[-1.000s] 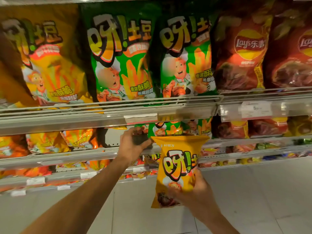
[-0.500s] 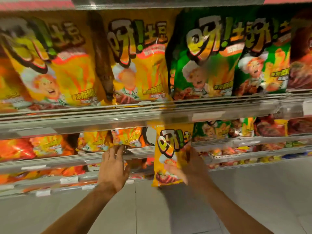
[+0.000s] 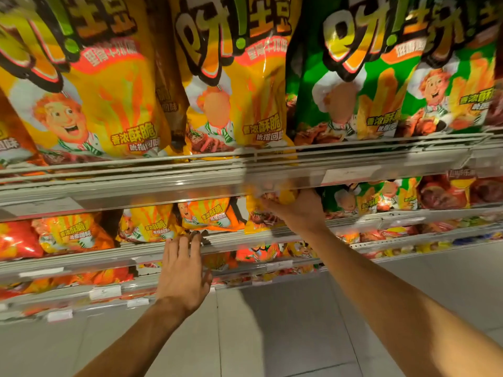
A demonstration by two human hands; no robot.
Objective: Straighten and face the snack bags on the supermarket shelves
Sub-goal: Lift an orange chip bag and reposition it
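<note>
Nearest the camera, two bare forearms are stretched forward over a pale tiled floor. The left hand is held flat and released, fingers spread, nothing grasped; its fingertips are laid near the front rail of the second shelf, just below an orange snack bag. Whether the rail is actually touched cannot be told.

The right hand is raised higher and further in, and a yellow snack bag is grasped by it. That bag is set upright on the second shelf, between the orange bag to its left and small green bags to its right. Its top is hidden behind the clear price strip of the shelf above.

Further left on the same shelf, more orange and yellow bags are seen leaning at uneven angles. Lower shelves with price tags are stacked beneath.

Farthest up, large yellow bags and large green bags are stood facing outward on the top shelf.
</note>
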